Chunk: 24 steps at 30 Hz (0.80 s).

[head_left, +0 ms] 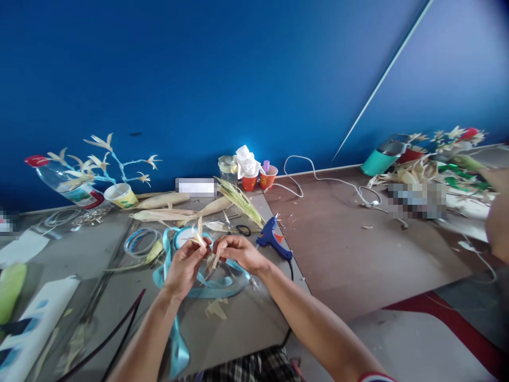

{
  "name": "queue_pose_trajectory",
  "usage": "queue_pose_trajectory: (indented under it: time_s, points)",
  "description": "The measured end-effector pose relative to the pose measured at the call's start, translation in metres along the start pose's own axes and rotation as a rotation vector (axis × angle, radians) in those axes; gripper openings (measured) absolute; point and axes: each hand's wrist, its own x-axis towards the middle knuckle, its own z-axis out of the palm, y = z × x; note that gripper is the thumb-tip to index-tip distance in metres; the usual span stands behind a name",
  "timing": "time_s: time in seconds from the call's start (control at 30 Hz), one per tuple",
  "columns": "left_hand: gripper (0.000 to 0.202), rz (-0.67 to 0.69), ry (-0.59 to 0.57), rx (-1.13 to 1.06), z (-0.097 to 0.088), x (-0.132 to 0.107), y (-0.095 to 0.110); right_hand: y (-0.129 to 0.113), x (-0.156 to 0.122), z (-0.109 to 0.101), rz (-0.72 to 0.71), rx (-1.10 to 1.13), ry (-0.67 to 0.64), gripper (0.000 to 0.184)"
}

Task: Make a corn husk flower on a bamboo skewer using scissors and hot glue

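My left hand (184,266) is closed in a pinch on a small flower of pale corn husk (200,232), its petals pointing up. Close beside it, my right hand (240,252) pinches a dry strip of corn husk (216,259) that hangs down from the fingertips. Light-blue ribbon (214,292) loops over the table under both hands and trails off the front edge. Partly behind my left hand lies the ribbon's spool (185,237). A blue glue gun (273,240) rests to the right of my right hand.
A cup (121,196) at the back left holds a branch of husk flowers (113,159), beside a tilted plastic bottle (66,183). Dry husks (163,214) and red cups (249,181) lie along the wall. A power strip (43,318) is at left. Another person's arm (499,217) shows at far right.
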Motion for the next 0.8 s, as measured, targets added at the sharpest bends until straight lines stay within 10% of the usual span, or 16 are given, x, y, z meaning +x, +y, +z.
queue_pose_trajectory:
  time_s: [0.2,0.8]
  points:
    - [0.018,-0.069,-0.127,-0.013,-0.004,-0.002,0.0,-0.006,0.002,0.003,-0.085,-0.026,0.279,0.031]
    - [0.026,-0.198,-0.239,-0.088,-0.001,-0.001,-0.003,-0.016,0.001,0.013,0.012,-0.076,0.311,0.027]
